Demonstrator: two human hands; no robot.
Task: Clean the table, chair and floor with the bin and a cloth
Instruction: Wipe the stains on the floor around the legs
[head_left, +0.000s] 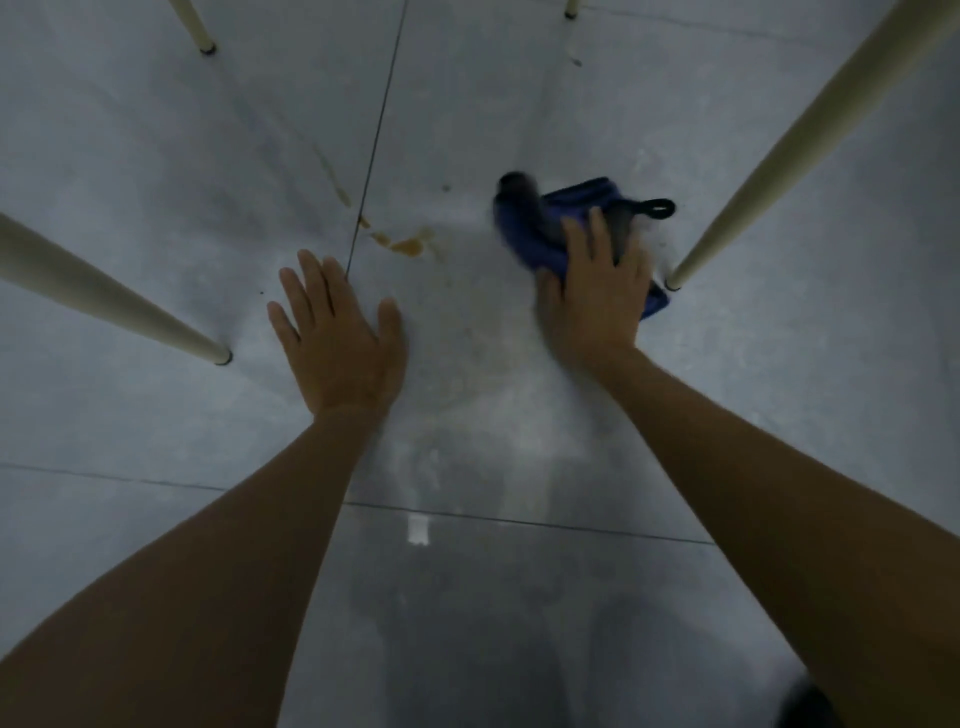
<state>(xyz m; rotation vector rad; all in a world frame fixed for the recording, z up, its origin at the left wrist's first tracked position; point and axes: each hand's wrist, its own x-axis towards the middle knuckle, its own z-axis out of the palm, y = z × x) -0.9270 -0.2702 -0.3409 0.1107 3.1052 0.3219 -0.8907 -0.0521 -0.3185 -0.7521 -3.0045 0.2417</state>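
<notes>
Two hands flat on grey floor (156, 156), left hand (337, 343) bare and spread, right hand (597, 301) pressing blue cloth (540, 218), brown stain (405, 244) between.

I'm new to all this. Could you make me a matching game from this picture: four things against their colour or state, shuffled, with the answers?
Things:
1. left hand
2. right hand
3. cloth
4. stain

States:
A. brown, smeared on the floor
B. blue, crumpled
C. flat on bare floor, fingers spread
D. presses down on the cloth

Pairs: 1-C, 2-D, 3-B, 4-A
</notes>
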